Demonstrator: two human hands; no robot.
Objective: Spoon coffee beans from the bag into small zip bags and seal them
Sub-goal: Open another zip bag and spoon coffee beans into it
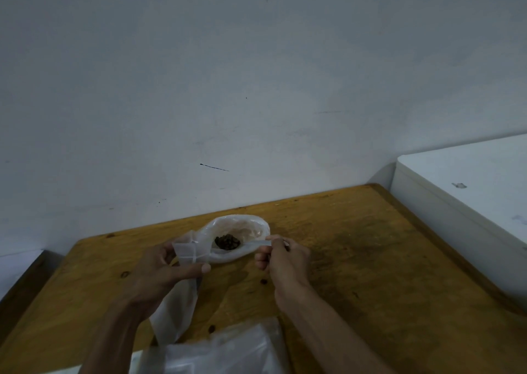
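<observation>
A translucent plastic bag [251,225] lies open on the wooden table [356,259], with a small dark heap of coffee beans [227,242] in its mouth. My right hand [282,262] pinches the handle of a pale plastic spoon [256,244] whose tip reaches in at the beans. Whether the beans lie in the spoon's bowl or on the bag, I cannot tell. My left hand [165,271] holds a small clear zip bag [186,249] upright just left of the beans, thumb across its front. A longer strip of plastic [174,316] hangs below that hand.
A pile of clear plastic bags [222,351] lies at the table's near edge between my forearms. A white cabinet [470,196] stands against the table's right side. A pale wall rises right behind the table. Bare wood stretches right of my right hand.
</observation>
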